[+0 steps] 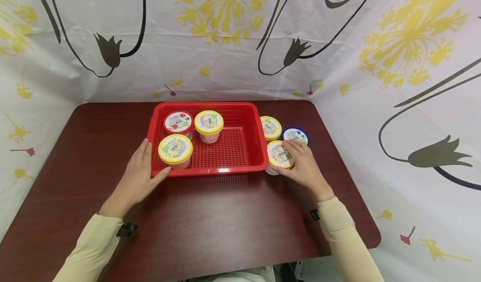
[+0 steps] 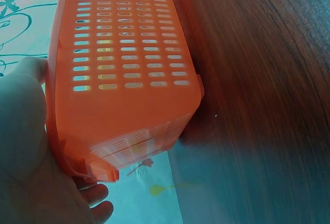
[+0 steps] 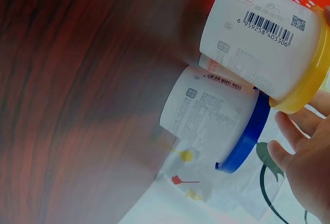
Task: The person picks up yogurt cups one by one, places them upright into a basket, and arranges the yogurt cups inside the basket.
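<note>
A red plastic basket (image 1: pixel 240 148) stands on the table. In it are a red-lidded tub (image 1: pixel 178 122) and two yellow-lidded tubs, one at the back (image 1: pixel 208 123) and one at the front left corner (image 1: pixel 175 149). My left hand (image 1: pixel 137 175) spans the basket's front left corner, fingers along the left side, thumb on the front rim. At the right, my right hand (image 1: pixel 303 165) grips a yellow-lidded tub (image 3: pixel 263 38) by its lid, right by the basket's wall. Behind it are another yellow-lidded tub (image 1: pixel 270 127) and a blue-lidded tub (image 3: pixel 214 115).
The dark brown wooden table (image 1: pixel 225 219) has rounded corners. White cloth (image 1: pixel 244 73) printed with flowers hangs behind it and along both sides. Bare wood shows left of the basket and in front of it.
</note>
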Demonstrator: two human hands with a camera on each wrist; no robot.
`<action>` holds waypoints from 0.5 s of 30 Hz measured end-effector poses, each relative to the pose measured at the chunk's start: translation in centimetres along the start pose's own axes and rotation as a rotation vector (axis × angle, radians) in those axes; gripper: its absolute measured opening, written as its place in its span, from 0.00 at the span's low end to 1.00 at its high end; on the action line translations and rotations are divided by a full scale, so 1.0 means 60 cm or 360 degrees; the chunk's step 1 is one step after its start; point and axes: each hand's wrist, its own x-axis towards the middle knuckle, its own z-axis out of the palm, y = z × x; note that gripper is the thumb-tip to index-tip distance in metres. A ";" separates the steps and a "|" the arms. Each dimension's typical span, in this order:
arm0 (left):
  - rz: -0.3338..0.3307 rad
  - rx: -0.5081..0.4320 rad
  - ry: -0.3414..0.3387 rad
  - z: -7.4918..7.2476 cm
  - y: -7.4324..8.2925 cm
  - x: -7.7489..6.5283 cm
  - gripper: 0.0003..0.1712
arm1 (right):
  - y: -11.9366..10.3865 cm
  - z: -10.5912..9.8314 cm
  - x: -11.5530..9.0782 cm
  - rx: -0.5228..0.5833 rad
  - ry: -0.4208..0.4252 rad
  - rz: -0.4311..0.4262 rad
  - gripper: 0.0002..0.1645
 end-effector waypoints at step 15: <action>0.0006 -0.0007 0.0018 0.003 -0.003 0.001 0.62 | 0.006 -0.020 -0.004 -0.0003 0.0107 -0.0048 0.51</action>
